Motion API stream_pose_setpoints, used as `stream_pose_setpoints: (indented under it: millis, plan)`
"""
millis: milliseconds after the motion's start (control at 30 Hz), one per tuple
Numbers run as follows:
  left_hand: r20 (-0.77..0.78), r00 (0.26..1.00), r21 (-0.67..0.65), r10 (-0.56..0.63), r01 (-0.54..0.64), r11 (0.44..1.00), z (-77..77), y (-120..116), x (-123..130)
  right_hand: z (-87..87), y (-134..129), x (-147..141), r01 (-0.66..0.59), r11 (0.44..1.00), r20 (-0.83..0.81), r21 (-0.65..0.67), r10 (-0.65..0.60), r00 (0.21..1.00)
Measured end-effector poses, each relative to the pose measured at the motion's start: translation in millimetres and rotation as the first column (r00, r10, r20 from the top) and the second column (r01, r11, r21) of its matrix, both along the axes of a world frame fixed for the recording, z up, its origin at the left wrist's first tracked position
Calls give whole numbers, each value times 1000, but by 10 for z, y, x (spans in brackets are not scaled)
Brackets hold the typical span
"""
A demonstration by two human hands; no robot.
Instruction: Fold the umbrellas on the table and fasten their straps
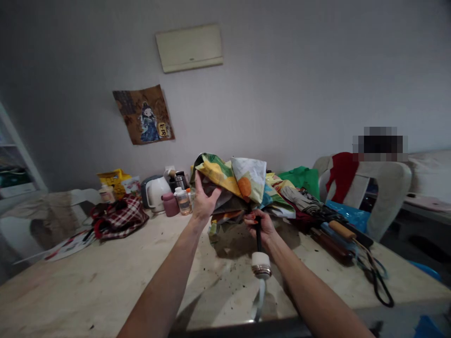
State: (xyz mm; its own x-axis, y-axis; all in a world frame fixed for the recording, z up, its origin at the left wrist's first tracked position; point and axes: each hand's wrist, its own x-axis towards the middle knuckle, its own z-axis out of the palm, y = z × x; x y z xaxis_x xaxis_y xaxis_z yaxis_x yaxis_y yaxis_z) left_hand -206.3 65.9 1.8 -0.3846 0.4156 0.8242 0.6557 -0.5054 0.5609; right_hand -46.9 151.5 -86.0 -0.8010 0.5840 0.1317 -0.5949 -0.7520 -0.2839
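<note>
1. Left hand: your fingers are extended, thumb spread away from them, laid against the near-left side of the umbrella. Not clenched; some fingertips pass behind fabric, so their exact contact cannot be told.
2. Right hand: your fingers are wrapped around the black shaft, just below the fabric.
3. Position: the umbrella is between your hands, over the tabletop, canopy pointing away from you and handle toward you, between your forearms.
4. Reason for the hold (judgement): your right grip likely steadies the whole umbrella, since the shaft is its firm part; your left palm appears to keep the loose panels from flopping outward.
5. Placement (judgement): the pile of folded umbrellas lies to the right of your right hand, probably to leave working room in front of you. Its wooden handle points toward your side, perhaps for easy reach.
6. Beyond your left hand, to its left: pink jar, electric kettle and plaid cloth bag, all apart from the umbrella.
7. Appearance: canopy bunched, its panels in uneven folds; yellow, green and white print with an orange patch, greyish underside. Handle white with a shiny metallic-looking end; pale strap hanging from it.
</note>
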Motion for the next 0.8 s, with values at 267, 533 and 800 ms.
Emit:
stream_pose_setpoints:
  millis: [267,533,800]
  plan:
    - [-166,879,-38,448,-459,887,148,-51,213,1,-57,-32,-57,998,30,27,56,998]
    - [-486,850,-150,205,-313,938,-27,39,319,-2,-106,-26,-112,993,41,31,111,993]
    - [-348,920,-282,182,-288,915,-311,86,400,-46,-64,-25,-148,988,81,47,144,986]
